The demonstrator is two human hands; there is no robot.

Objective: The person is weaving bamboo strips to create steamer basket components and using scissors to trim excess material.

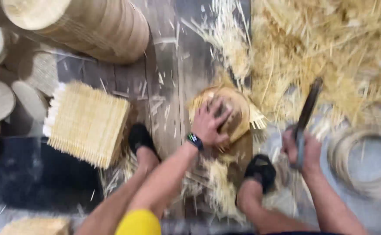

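Left hand (210, 122) presses flat, fingers spread, on round woven disc (229, 111); right hand (301, 148) grips dark blade (308, 106).

Both forearms are being shown bare, with no sleeves reaching the wrists. A dark watch (194, 141) with a small greenish face is being worn on the wrist of the left hand (209, 123), at about seven o'clock from its knuckles. Nothing is being worn on the right hand (301, 148) or its wrist. A yellow sleeve (138, 222) is being seen at the picture's six o'clock edge. Black shoes are being worn: the left shoe (140, 137) and the right shoe (261, 169), with bare shins above them.
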